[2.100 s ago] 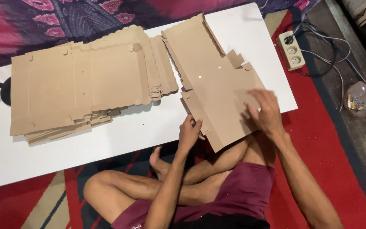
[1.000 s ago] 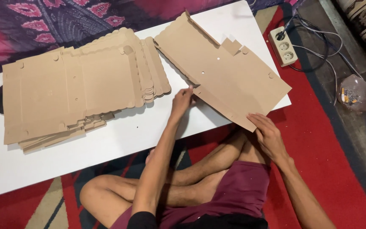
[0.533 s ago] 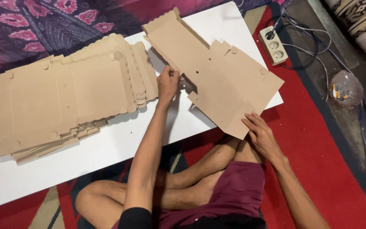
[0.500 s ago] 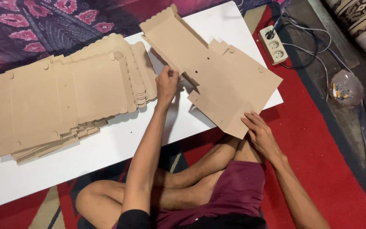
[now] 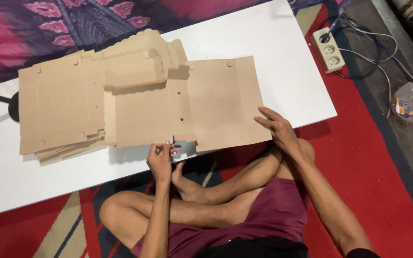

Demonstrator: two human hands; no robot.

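Note:
A flat brown cardboard box blank [image 5: 206, 102] lies spread on the white low table [image 5: 273, 33], overlapping a stack of like blanks [image 5: 58, 110] at the left. My left hand [image 5: 161, 160] pinches the blank's near edge at a small flap by the table's front edge. Resting on the blank's right near corner, my right hand [image 5: 276, 126] has its fingers spread on the cardboard. One flap of the blank stands raised near the middle.
A white power strip [image 5: 329, 48] with cables lies on the red carpet right of the table. A clear round dish [image 5: 409, 102] with small bits sits further right. My crossed legs are under the table's front edge. A patterned purple cloth lies beyond the table.
The blank was turned and laid flat across the table's middle, now overlapping the stack. My left hand came back to its near edge; my right hand moved up onto its right corner.

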